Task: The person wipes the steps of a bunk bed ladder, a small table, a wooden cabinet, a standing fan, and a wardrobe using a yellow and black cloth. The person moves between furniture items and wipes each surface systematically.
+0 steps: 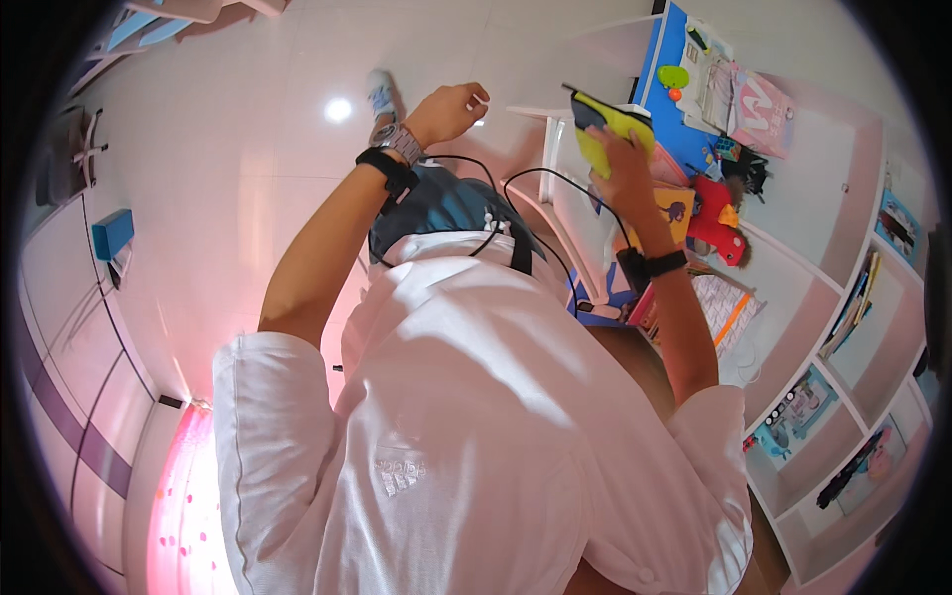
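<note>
My right hand (626,167) is closed around a yellow-green and dark grey pouch-like item (611,126), held up beside the blue desk top (654,93). Toward the middle, my left hand (448,115) hangs over the floor with its fingers loosely curled and nothing seen in it; a metal wristwatch (394,141) and a black strap are on that wrist. Another black strap (664,264) with a small black device circles my right wrist. Black cables (550,171) run between the wrists and my waist. A red plush toy (718,223) lies near my right forearm.
The desk bears papers (710,93), a pink bag (762,115), a puzzle cube (727,149) and a green item (673,76). A white chair (565,223) stands against it. White shelves (837,327) curve along the right. A blue box (113,234) is at the left wall.
</note>
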A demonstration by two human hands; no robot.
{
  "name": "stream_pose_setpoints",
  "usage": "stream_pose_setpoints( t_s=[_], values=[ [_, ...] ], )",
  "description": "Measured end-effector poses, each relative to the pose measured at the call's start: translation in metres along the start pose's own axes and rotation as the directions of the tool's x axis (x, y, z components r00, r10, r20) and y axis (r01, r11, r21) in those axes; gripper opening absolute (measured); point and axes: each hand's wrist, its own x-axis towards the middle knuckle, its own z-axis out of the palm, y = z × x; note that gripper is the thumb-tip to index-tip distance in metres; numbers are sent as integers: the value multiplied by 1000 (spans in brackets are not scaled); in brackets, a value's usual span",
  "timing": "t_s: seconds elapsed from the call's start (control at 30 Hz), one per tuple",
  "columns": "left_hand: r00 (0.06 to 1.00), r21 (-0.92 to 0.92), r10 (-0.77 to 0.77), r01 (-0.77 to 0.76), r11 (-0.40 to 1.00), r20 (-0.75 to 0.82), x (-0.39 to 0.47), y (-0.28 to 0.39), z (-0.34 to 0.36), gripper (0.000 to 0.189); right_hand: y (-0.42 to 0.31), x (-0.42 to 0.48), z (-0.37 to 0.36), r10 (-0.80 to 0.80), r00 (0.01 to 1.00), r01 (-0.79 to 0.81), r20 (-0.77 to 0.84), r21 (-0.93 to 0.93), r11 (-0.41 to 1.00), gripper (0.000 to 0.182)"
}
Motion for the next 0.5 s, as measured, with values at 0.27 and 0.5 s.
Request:
stream_pose_setpoints(
  t_s=[0.27,0.5],
  values=[
    [985,-82,-83,71,994,-150,-83,-2,3,33,-32,-64,12,-65,961,86,269,-65,994,64],
    [963,-106,-128,105,989,-236,-195,-34,2,33,-32,-49,13,95,975,-65,203,-147,987,56]
  ],
)
